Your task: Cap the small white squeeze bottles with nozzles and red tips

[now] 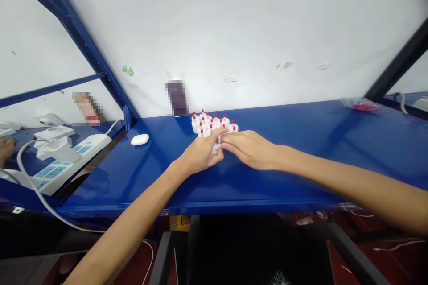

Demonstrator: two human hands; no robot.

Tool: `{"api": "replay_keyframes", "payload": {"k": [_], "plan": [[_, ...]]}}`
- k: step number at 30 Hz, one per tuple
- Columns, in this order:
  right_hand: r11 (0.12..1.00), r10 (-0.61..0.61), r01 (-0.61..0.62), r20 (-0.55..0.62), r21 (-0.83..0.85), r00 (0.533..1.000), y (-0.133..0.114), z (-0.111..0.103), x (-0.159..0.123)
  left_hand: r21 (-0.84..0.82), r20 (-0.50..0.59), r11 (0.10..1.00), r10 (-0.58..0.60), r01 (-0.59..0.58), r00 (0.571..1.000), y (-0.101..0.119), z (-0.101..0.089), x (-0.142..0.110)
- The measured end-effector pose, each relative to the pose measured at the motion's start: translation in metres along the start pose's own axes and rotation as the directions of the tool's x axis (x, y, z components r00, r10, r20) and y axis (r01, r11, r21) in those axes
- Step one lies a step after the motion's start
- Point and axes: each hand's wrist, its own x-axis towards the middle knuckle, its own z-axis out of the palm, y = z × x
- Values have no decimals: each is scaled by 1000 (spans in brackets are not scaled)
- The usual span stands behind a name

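Several small white squeeze bottles point(195, 124) with red tips stand in a tight group on the blue table. Just in front of them, my left hand point(203, 153) is wrapped around another white bottle point(216, 147), largely covered by the fingers. My right hand point(256, 149) is closed, thumb and fingers pinched at the top of that same bottle. What lies between those right fingertips is hidden. Beneath the right hand, small red pieces point(247, 165) peek out on the table.
At the left of the blue table point(301, 142) lies a white earbud case point(140, 139). A dark phone-like object point(179, 97), blurred out, leans on the wall. A clear bag with red pieces point(363, 105) sits at the back right. Beyond the left frame are a power strip point(63, 162) and another person's hand point(6, 149).
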Motion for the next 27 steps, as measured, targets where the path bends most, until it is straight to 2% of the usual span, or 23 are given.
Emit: {"api": "replay_keyframes", "payload": {"k": [4, 9, 13, 15, 17, 19, 21, 24, 27], "plan": [[996, 7, -9, 21, 85, 1000, 4, 4, 15, 16, -11, 999, -33, 33, 999, -12, -1, -2], [984, 3, -18, 84, 175, 996, -3, -1, 42, 61, -87, 993, -93, 98, 992, -24, -7, -7], [981, -22, 2, 105, 193, 994, -10, -24, 53, 24, -167, 998, -46, 51, 985, -29, -15, -8], [986, 12, -23, 67, 165, 998, -8, -40, 55, 21, -197, 999, -44, 49, 979, -34, -18, -9], [990, 82, -86, 36, 112, 996, -4, -53, 58, 40, -236, 994, -91, 103, 968, -42, -21, -11], [990, 135, -138, 109, 14, 985, 0, -61, 62, 56, -302, 985, -139, 163, 943, -48, -23, -13], [982, 176, -153, 249, -109, 953, 1, -61, 67, 56, -347, 981, -158, 188, 925, -52, -23, -15], [960, 232, -141, 408, -241, 883, -3, -50, 79, 43, -349, 983, -151, 177, 925, -51, -21, -15], [944, 273, -138, 476, -298, 836, -7, -44, 89, 40, -333, 986, -140, 163, 932, -48, -20, -15]]}}
